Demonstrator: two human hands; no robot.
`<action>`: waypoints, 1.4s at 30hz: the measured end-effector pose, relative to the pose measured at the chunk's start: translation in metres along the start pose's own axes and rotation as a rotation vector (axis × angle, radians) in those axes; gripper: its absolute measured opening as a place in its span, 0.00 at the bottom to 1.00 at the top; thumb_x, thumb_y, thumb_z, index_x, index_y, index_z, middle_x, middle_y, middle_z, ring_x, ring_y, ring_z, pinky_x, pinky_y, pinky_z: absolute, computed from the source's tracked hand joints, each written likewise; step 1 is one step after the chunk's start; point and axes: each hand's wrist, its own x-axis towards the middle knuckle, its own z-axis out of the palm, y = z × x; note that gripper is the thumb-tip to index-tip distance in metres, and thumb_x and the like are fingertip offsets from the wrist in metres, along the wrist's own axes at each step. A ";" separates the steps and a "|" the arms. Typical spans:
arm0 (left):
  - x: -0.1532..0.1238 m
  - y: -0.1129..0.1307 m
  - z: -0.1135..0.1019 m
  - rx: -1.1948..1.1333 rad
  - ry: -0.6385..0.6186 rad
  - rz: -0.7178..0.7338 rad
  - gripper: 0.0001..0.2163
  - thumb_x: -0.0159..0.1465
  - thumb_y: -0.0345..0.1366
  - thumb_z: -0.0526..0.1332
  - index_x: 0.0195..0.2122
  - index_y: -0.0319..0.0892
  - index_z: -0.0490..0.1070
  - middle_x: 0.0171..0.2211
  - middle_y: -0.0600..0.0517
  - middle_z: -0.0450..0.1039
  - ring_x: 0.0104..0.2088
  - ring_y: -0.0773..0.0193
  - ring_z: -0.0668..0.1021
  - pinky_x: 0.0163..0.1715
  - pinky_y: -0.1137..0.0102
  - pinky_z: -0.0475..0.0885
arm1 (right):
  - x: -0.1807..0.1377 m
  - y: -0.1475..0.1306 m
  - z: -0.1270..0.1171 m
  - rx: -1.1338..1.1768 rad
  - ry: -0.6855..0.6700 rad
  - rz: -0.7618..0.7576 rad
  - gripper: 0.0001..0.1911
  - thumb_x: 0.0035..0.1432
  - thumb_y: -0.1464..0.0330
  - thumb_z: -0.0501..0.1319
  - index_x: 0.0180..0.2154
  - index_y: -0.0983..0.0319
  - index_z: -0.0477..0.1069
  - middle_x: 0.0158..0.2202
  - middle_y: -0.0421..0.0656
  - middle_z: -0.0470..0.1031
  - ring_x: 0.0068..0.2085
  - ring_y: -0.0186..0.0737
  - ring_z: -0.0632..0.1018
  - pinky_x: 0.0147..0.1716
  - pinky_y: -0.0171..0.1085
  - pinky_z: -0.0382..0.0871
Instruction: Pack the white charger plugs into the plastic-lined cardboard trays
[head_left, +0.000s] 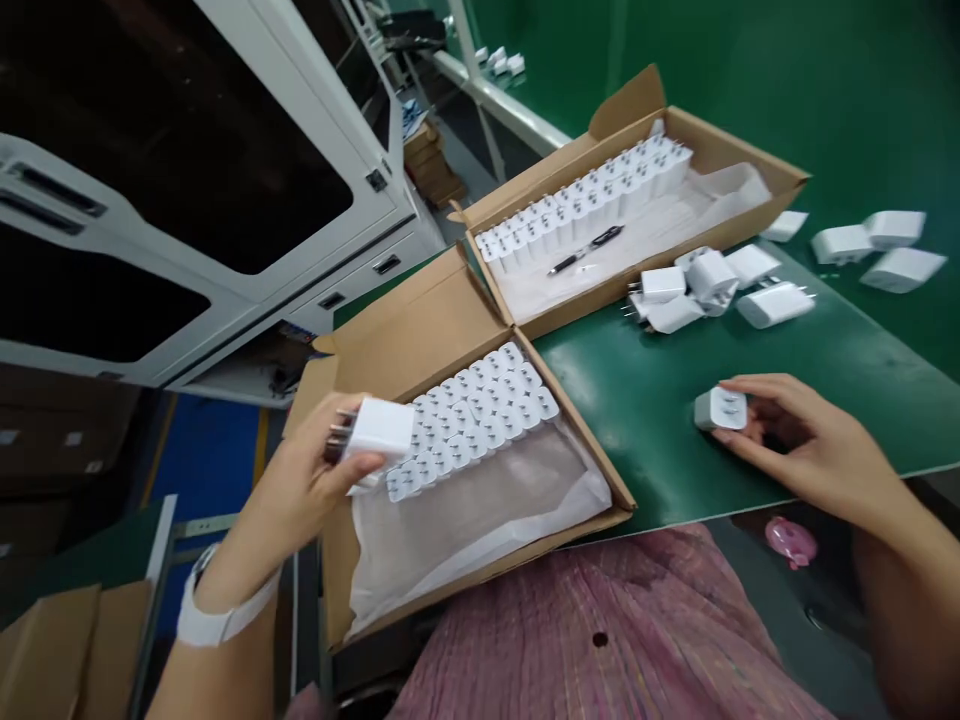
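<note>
My left hand is closed on a white plug-in charger, held above the near cardboard box with its metal prongs toward my palm. Another white piece shows partly below it, too hidden to tell whether I hold it too. Inside the near box, rows of white chargers stand with prongs up beside a white paper liner. My right hand pinches a second charger between thumb and fingers, its prongs turned upward, low over the green table.
A far cardboard box holds more upright chargers and a black pen. Loose chargers lie heaped beside it, with several more further right. A white machine cabinet stands at the left. A pink object is below the table edge.
</note>
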 end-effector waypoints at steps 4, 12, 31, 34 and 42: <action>-0.059 -0.012 0.028 0.290 -0.046 -0.098 0.20 0.64 0.54 0.59 0.50 0.47 0.69 0.48 0.48 0.72 0.44 0.57 0.77 0.38 0.68 0.72 | 0.004 -0.004 0.008 -0.077 -0.001 -0.076 0.20 0.55 0.64 0.68 0.51 0.54 0.72 0.47 0.45 0.72 0.29 0.33 0.72 0.27 0.36 0.73; -0.091 -0.016 0.126 0.667 -0.168 -0.111 0.19 0.63 0.52 0.62 0.49 0.48 0.70 0.48 0.49 0.74 0.47 0.56 0.77 0.29 0.70 0.74 | 0.016 -0.028 0.036 -0.125 -0.076 -0.190 0.18 0.58 0.66 0.66 0.51 0.56 0.72 0.49 0.44 0.73 0.33 0.33 0.74 0.32 0.35 0.75; -0.091 -0.086 0.081 0.503 0.107 -0.253 0.26 0.66 0.49 0.58 0.59 0.39 0.59 0.59 0.34 0.59 0.60 0.42 0.70 0.51 0.53 0.74 | 0.014 -0.024 0.040 -0.090 -0.078 -0.125 0.19 0.56 0.65 0.67 0.50 0.53 0.72 0.48 0.44 0.74 0.33 0.37 0.76 0.31 0.38 0.74; -0.095 -0.087 0.077 0.503 0.152 -0.193 0.30 0.63 0.51 0.62 0.60 0.39 0.58 0.63 0.32 0.52 0.65 0.38 0.61 0.60 0.44 0.65 | 0.016 -0.024 0.040 -0.088 -0.081 -0.125 0.18 0.57 0.65 0.67 0.50 0.53 0.72 0.48 0.44 0.73 0.33 0.35 0.75 0.30 0.37 0.74; -0.093 -0.042 0.091 0.292 -0.144 0.082 0.23 0.65 0.43 0.62 0.59 0.45 0.62 0.52 0.43 0.71 0.50 0.55 0.78 0.48 0.61 0.77 | 0.017 -0.029 0.040 -0.075 -0.079 -0.111 0.18 0.57 0.66 0.67 0.50 0.55 0.72 0.48 0.45 0.73 0.32 0.33 0.74 0.30 0.36 0.74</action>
